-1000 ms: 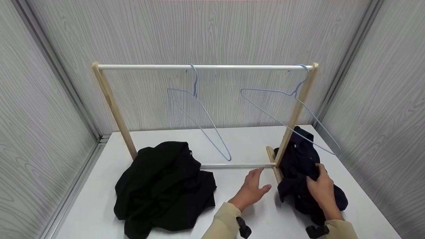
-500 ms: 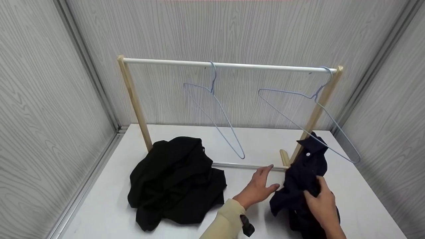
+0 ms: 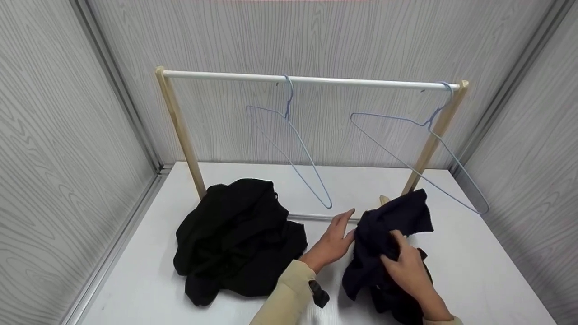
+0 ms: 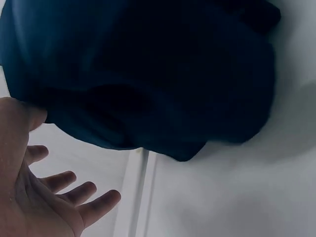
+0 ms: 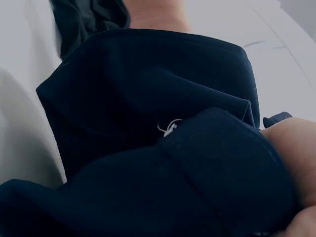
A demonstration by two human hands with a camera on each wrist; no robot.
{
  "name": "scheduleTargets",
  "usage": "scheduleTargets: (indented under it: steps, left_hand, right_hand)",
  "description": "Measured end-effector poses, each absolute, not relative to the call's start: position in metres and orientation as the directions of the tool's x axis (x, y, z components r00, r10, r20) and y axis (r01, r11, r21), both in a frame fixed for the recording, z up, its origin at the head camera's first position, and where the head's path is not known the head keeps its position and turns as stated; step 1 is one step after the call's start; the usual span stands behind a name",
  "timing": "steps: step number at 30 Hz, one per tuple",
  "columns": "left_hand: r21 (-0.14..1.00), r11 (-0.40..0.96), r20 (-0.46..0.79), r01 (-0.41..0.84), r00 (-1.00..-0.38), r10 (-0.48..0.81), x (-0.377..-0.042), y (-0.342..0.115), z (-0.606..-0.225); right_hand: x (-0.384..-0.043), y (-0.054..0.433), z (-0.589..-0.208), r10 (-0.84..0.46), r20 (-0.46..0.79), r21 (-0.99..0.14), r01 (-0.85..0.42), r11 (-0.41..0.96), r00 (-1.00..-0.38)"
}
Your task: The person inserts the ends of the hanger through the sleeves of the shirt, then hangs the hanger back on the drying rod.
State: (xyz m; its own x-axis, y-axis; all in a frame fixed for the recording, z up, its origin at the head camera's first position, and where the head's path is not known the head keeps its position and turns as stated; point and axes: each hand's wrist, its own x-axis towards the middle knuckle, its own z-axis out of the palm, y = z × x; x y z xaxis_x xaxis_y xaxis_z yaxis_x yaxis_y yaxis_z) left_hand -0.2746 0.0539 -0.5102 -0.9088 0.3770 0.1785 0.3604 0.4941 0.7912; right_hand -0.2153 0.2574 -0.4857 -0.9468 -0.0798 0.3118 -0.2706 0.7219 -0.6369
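Note:
My right hand (image 3: 408, 271) grips a bunched navy shirt (image 3: 375, 248) at the right of the table, thumb and fingers pinching the cloth. A white button (image 5: 170, 130) with a loose thread shows in the right wrist view. My left hand (image 3: 329, 248) is at the shirt's left side, its fingers spread. In the left wrist view, the left thumb (image 4: 37, 117) meets the edge of the cloth while the other fingers stay apart from it. Part of the shirt hangs toward the table's front. Left of both hands lies a heaped black garment (image 3: 239, 243).
A rack with a white top rail (image 3: 216, 76) and wooden posts stands behind the clothes. From it hang two thin blue hangers, a middle hanger (image 3: 308, 155) and a right hanger (image 3: 393, 153). Grey wood-patterned walls (image 3: 370, 40) enclose the white table (image 3: 478, 271).
The right hand has drawn the navy shirt left and toward the front, away from the right post. The left hand has come against the shirt. The head view has shifted.

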Motion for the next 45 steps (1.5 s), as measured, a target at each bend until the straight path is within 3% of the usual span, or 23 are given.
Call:
scheduleTargets:
  steps: [8,20,31,41,45]
  left_hand:
    - [0.833,0.414,0.235,0.366,-0.913,0.334,-0.271,0.031,-0.502]
    - [0.828,0.434,0.245,0.356,-0.925,0.291,-0.280,0.008,-0.489]
    - [0.877,0.432,0.168,0.212,-0.976,0.138,-0.277,-0.024,-0.503]
    - [0.908,0.404,0.133,0.109,-0.991,-0.033,-0.285,-0.039,-0.495]
    - [0.914,0.401,0.105,0.059,-0.990,-0.095,-0.287,-0.043,-0.497]
  right_hand:
    - [-0.215,0.239,-0.493,-0.257,0.448,-0.475,-0.471,0.743,-0.857]
    - [-0.236,0.207,-0.490,-0.470,0.434,-0.269,-0.608,0.747,-0.769]
    - [-0.253,0.203,-0.504,-0.684,0.478,0.002,-0.778,0.628,-0.551]
    - [-0.261,0.201,-0.512,-0.740,0.573,0.193,-0.820,0.539,-0.352]
    - [-0.266,0.202,-0.522,-0.734,0.602,0.215,-0.822,0.528,-0.314]
